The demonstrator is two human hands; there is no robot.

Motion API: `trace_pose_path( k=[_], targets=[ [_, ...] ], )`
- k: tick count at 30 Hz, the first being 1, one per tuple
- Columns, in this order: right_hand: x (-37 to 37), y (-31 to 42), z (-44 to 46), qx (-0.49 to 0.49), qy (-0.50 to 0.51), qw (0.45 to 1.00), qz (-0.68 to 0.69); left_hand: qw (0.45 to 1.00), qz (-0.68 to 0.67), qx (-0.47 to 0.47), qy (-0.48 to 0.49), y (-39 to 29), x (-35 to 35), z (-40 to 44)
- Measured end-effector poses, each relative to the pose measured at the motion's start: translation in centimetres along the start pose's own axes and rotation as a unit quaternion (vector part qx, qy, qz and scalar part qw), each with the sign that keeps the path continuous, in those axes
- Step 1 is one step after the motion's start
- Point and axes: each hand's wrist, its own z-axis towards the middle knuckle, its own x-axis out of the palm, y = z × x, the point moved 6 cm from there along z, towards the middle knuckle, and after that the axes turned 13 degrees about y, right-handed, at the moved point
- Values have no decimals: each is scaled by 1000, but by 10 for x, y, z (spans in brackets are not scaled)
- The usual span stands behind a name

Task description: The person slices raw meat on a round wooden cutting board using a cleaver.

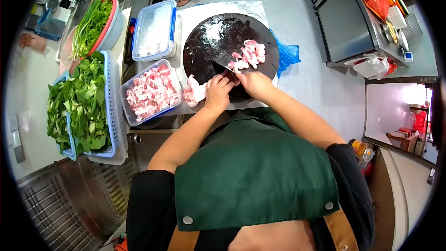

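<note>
Where the hands meet: left hand [218, 92], fingers bent close to the blade, apparently to steady meat (any piece beneath them is hidden, so its grip cannot be told); right hand [255, 85] closed round the handle of a knife [224, 63].
Larger meat piece [195, 91]: by the left hand at the board's near-left edge, presumably within easy reach.
Open tub [124, 104]: full of cut meat [153, 92], left of the board; its raised wall bounds that side.
Round board [209, 42]: dark, wet-looking, a firm base under the blade.
Cut pieces [253, 52]: heaped right of the blade, likely out of the fingers' way, though taking up board space.
Leafy greens [90, 102]: in blue baskets, beyond the tub.
Lidded box [155, 28]: behind the tub, crowding the board's left.
Blue bag [289, 58]: right of the board.
Another person's feet [187, 0]: sandalled, far side.
</note>
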Motion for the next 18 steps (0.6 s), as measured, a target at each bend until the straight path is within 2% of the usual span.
trace_pose_path(
  k=[1,2,4,6,8,10,12,15,16,18],
  targets=[
    [-3,16,17,-69,3,993,-91,1000,-7,17,-18,-3,-6,1],
    [-7,14,27,16,17,999,29,999,-13,33,-36,-5,-12,0],
    [-21,31,7,-46,9,999,3,998,-6,43,-38,-7,-19,-2],
    [-4,-4,-10,27,9,999,18,998,-7,50,-40,-3,-17,-2],
    [-14,-20,-48,54,34,998,26,990,-67,77,-93,4,-14,-7],
    [-22,-40,-68,125,72,973,179,988,-74,85,-103,2,-18,-7],
    [-22,-44,-74,140,53,975,163,987,-49,96,-115,-2,-18,-7],
    [-13,-12,-80,15,4,999,31,991,-25,80,-108,-1,-13,-5],
    [-10,-3,-85,25,14,999,-32,992,-8,68,-109,1,-10,-6],
    [-3,0,-85,37,2,997,-72,995,-20,49,-84,2,-6,-4]
  ],
)
